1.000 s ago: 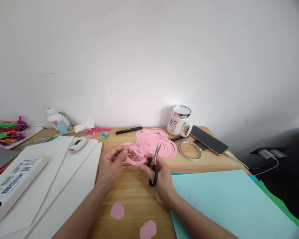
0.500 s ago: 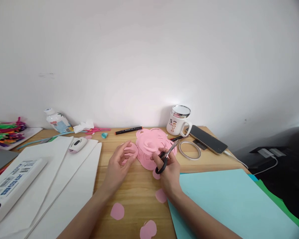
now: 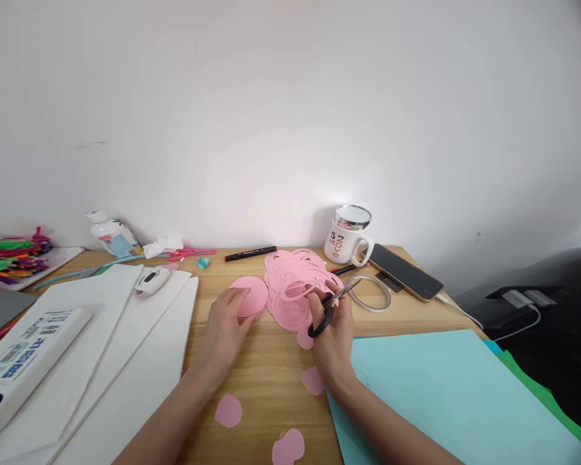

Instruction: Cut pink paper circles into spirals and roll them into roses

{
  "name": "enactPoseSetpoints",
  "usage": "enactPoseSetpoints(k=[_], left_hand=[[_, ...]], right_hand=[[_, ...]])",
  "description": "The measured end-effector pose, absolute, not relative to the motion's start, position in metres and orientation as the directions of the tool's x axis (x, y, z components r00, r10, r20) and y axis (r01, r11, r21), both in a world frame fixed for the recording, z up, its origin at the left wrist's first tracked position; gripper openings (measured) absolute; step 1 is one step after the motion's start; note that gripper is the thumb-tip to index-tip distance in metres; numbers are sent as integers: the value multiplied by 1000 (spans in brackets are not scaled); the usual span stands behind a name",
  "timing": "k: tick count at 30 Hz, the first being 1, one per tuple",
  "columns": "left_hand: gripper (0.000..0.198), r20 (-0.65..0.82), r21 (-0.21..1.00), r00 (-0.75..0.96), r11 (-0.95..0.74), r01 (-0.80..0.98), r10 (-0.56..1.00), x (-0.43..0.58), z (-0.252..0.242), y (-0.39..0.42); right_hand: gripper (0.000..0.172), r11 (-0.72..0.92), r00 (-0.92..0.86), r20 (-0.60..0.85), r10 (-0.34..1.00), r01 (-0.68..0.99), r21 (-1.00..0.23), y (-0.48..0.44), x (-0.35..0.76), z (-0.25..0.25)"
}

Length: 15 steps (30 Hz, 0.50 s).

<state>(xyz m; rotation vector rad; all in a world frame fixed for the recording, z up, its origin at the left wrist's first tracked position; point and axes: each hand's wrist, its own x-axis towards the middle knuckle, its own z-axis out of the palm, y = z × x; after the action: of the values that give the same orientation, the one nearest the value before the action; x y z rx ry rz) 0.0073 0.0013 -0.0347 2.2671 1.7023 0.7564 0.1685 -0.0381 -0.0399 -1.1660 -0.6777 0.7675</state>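
My left hand (image 3: 225,326) is curled round the near-left edge of a small stack of pink paper circles (image 3: 254,294), thumb at the near side and fingers on the left. In my right hand (image 3: 333,332) is a pair of scissors (image 3: 325,320) with black handles, a finger through one loop and the blades pointing away to the right. A thin pink paper strip (image 3: 296,292) curves beside its fingertips, over a heap of pink paper spirals and rings (image 3: 290,313). Whether the right fingers pinch the strip is hard to make out.
Loose pink pieces (image 3: 228,411) lie at the front. A white mug (image 3: 341,242), a clear ring (image 3: 363,303) and a phone (image 3: 409,274) stand or lie at back right. Blue paper (image 3: 440,394) covers the right, white sheets (image 3: 159,349) the left. A marker (image 3: 250,254) lies near the wall.
My left fingers have drawn back to the left edge of the circle stack, uncovering its top. My right hand has shifted slightly right with the scissors, and the paper strip now shows raised over the heap.
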Motion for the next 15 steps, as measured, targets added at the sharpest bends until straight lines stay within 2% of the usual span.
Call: enactPoseSetpoints(k=[6, 11, 15], left_hand=[[36, 206, 375, 198, -264, 889, 958, 6, -36, 0], [21, 256, 423, 248, -339, 841, 934, 2, -37, 1], [21, 284, 441, 246, -354, 825, 927, 0, -38, 2]], right_hand=[[46, 36, 540, -45, 841, -138, -990, -35, 171, -42], [40, 139, 635, 81, 768, -43, -989, -32, 177, -45], [41, 94, 484, 14, 875, -140, -986, -29, 179, -45]])
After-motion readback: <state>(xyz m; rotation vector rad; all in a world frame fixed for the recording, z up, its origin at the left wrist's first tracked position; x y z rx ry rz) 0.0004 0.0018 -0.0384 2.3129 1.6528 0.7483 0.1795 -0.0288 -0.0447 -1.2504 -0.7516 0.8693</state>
